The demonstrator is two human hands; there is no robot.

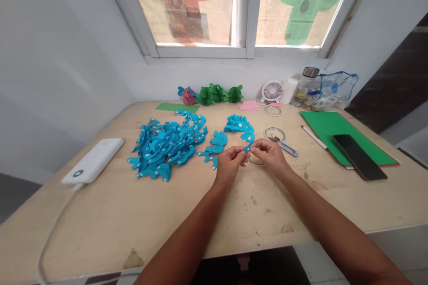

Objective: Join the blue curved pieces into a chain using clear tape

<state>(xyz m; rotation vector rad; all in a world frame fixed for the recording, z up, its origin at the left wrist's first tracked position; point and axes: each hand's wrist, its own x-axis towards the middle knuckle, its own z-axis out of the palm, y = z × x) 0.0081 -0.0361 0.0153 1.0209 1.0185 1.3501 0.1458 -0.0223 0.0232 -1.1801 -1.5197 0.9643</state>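
Observation:
My left hand (pixel 231 160) and my right hand (pixel 267 151) meet near the middle of the table. Their fingertips pinch the near end of a curved strip of blue paper cutouts (pixel 246 132), which fans out on the table beyond them. Small white squares dot the blue paper. Just left of my left hand lies a smaller group of blue cutouts (pixel 216 142). A large heap of similar blue cutouts (pixel 167 147) covers the table further left. Beside my right hand are small scissors (pixel 286 146) and a roll of tape (pixel 274 134); another ring is partly hidden beneath my hands.
A white power bank (pixel 95 160) with a cable sits at the left. On the right are a pen (pixel 314 137), green sheets (pixel 344 131) and a phone (pixel 359 156). Along the wall stand green paper ornaments (pixel 219 93), a small fan (pixel 272 91) and a bottle (pixel 304 84).

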